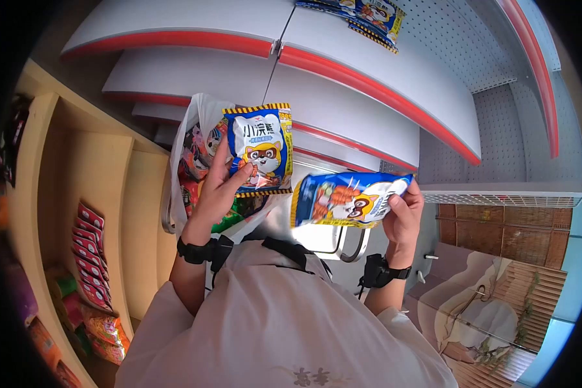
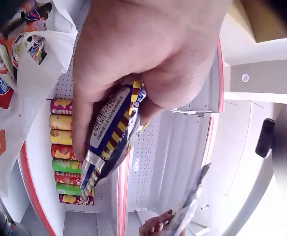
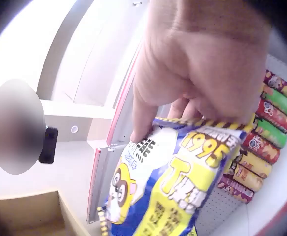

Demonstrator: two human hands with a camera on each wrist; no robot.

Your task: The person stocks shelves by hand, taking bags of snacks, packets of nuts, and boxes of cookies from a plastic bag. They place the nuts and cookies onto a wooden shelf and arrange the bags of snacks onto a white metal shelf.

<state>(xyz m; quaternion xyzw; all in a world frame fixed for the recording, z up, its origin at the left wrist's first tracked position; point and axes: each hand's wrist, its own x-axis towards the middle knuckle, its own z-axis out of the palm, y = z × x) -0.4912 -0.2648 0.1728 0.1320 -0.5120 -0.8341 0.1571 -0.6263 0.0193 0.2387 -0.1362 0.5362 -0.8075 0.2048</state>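
In the head view my left hand [image 1: 211,198] grips a blue and white snack bag [image 1: 260,152] upright, thumb across its front with the raccoon picture. My right hand [image 1: 402,216] pinches the end of a second snack bag of the same design [image 1: 349,199], which lies sideways at chest height. The left wrist view shows the first bag [image 2: 115,132] edge-on between thumb and fingers. Seen from the right wrist, the other bag [image 3: 168,182] hangs below the fingers, its yellow "1995" panel showing. A white plastic bag [image 1: 182,152] filled with colourful packets stands beside my left hand.
White shelves with red edge strips [image 1: 381,97] rise in front. More blue snack bags [image 1: 376,14] lie on the upper shelf. Canisters in several colours [image 2: 65,151] line another shelf. Wooden shelving [image 1: 119,213] with pink packets [image 1: 90,255] stands at the left.
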